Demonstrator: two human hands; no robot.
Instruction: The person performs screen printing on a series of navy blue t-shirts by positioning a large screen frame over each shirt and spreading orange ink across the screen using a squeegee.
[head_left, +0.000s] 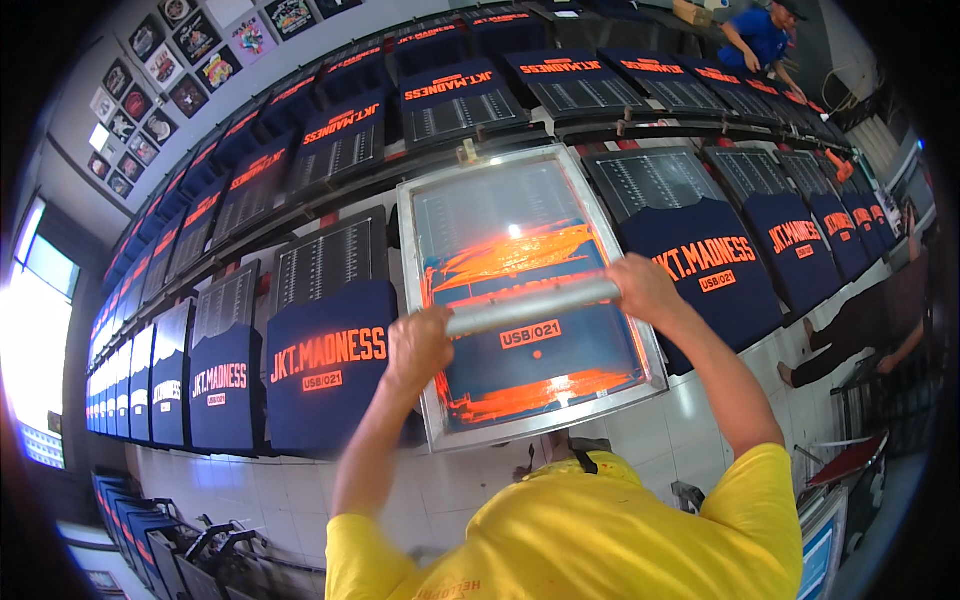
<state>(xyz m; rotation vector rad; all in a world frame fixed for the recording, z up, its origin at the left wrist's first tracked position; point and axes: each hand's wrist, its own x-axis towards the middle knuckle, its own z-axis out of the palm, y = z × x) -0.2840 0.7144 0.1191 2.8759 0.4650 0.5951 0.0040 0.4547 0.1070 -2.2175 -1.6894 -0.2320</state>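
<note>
Now both hands (418, 345) (640, 285) gripping squeegee (530, 305), inside screen frame (425, 330) edges

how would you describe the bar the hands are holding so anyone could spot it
Find the long rows of navy shirts with orange print, then the one metal-framed screen lying among them. Across its mesh lies a grey squeegee bar, gripped by the left hand and right hand, the only bar there.
</note>
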